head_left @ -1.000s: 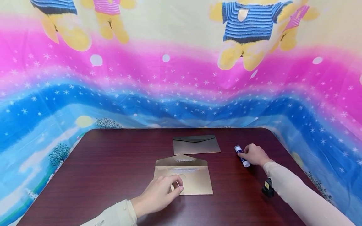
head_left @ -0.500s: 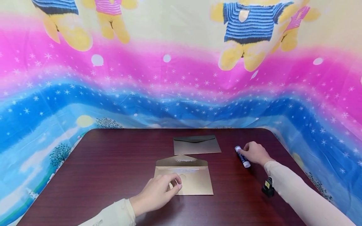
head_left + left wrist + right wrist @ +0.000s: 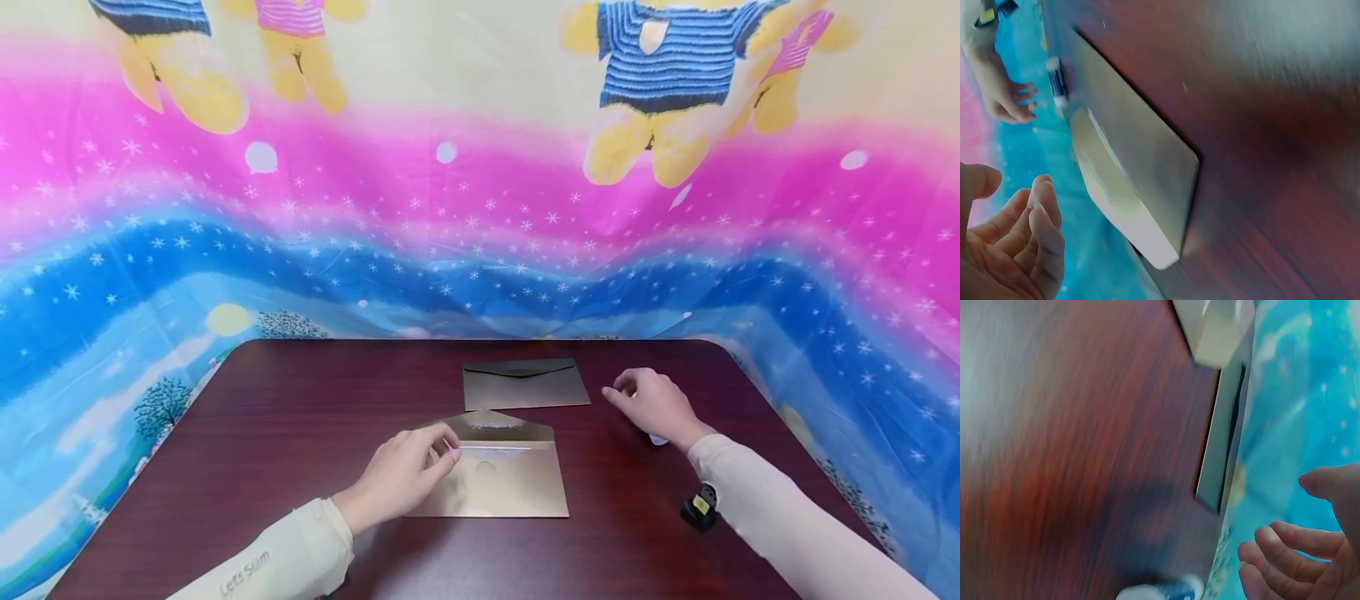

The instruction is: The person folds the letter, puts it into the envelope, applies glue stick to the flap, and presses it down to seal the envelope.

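A gold envelope (image 3: 517, 487) lies on the table with its flap (image 3: 517, 429) folded out away from me; whitish glossy marks show on the flap. My left hand (image 3: 397, 479) hovers over this envelope's left side, fingers loosely bent, holding nothing. Farther back, my right hand (image 3: 654, 407) is raised above a glue stick (image 3: 1057, 81), its fingers relaxed with nothing between them. Only one white end of the stick shows under that hand in the head view; in the right wrist view the glue stick (image 3: 1175, 590) lies at the bottom edge, below the fingers.
Behind the first envelope lies a second, darker-looking envelope (image 3: 525, 392) with its flap folded down. Both rest on a dark reddish-brown table (image 3: 337, 392). A colourful printed cloth (image 3: 450, 217) hangs behind and at both sides of it.
My right hand has let go of the glue stick, risen and moved slightly left, leaving it on the table. My left hand has shifted left and away from me over the front envelope.
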Tool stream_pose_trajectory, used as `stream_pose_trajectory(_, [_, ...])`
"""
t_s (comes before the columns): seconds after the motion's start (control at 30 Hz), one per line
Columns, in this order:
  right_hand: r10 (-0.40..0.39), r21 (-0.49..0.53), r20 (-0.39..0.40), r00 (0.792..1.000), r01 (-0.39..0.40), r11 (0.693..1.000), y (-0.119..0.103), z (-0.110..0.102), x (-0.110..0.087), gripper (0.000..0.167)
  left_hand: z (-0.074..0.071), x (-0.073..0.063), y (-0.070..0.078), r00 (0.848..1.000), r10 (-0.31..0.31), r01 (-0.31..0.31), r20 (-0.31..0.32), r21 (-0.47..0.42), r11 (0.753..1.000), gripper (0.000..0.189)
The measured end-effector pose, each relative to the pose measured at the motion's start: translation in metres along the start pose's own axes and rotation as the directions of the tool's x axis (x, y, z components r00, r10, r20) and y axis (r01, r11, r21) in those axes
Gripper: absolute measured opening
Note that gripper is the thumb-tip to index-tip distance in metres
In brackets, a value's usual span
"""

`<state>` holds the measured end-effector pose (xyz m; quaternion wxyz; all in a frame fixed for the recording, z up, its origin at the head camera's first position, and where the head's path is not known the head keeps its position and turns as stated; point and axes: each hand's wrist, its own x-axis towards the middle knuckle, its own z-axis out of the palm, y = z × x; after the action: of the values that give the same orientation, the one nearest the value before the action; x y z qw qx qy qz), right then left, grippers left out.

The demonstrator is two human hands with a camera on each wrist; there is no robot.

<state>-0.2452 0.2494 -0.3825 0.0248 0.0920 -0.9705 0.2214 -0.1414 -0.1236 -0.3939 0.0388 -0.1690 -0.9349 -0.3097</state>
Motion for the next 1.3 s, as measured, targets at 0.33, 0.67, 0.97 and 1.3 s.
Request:
stream_pose_trajectory(0.33, [-0.076, 0.009, 0.012, 0.997, 0.076, 0.997, -0.041, 0.022, -0.014, 0.026, -0.004, 0.012, -0.026, 0.995, -0.083, 0.085, -0.049, 0.036, 0.996, 0.012])
stream_pose_trajectory(0.67, [-0.142, 0.076, 0.054, 0.988, 0.138, 0.988, -0.057, 0.049, -0.024, 0.037, -0.002, 0.021, -0.041, 0.996, -0.077, 0.082, -0.048, 0.116, 0.990, 0.030])
stream_pose_trajectory(0.97, [-0.198, 0.084, 0.114, 0.974, 0.189, 0.978, -0.063, 0.070, -0.025, 0.053, 0.007, 0.027, -0.049, 0.996, -0.074, 0.064, 0.052, 0.170, 0.983, 0.059])
stream_pose_trajectory(1.3, [-0.243, 0.021, 0.152, 0.958, 0.243, 0.970, -0.066, 0.081, -0.028, 0.075, 0.015, 0.030, -0.048, 0.993, -0.017, -0.007, 0.115, 0.206, 0.978, 0.083])
